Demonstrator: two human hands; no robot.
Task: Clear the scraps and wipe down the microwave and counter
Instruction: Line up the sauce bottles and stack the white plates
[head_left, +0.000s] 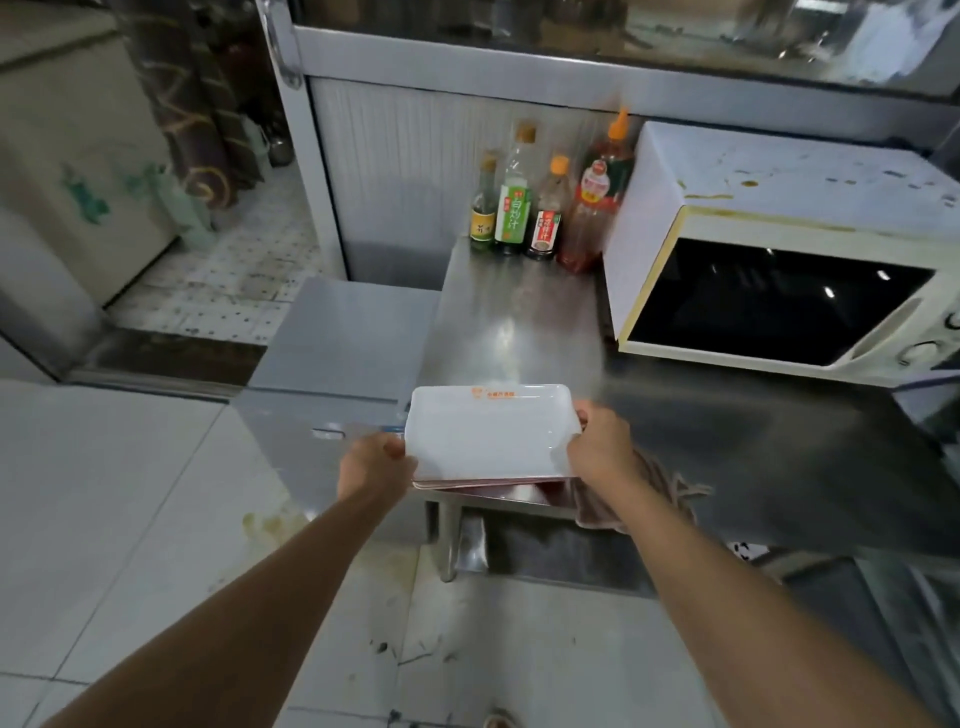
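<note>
Both hands grip a white rectangular tray (488, 431) at the centre of the frame, over the near left corner of the stainless steel bench (727, 441). The left hand (371, 462) is clamped on the tray's lower left corner, thumb on top of the rim. The right hand (602, 441) is clamped on the tray's right edge, fingertips curled over the rim. The tray has small orange printing along its far edge and its surface looks bare. Under its near edge a second, pinkish rim shows, so it seems to lie on another tray; whether both are held I cannot tell.

A reddish-brown cloth (649, 499) lies crumpled on the bench's front edge, just beside and partly beneath the right wrist.

The microwave (769, 260) stands at the right of the frame on the bench, its dark door closed, its white top spotted with yellowish stains. To its left, against the back wall in the upper centre, four sauce bottles (545, 202) stand upright in a row, the rightmost touching the microwave's side.

The bench surface between the tray and the bottles is bare and shiny. The tiled floor (156, 519) at lower left shows a yellowish stain and some dark marks.
</note>
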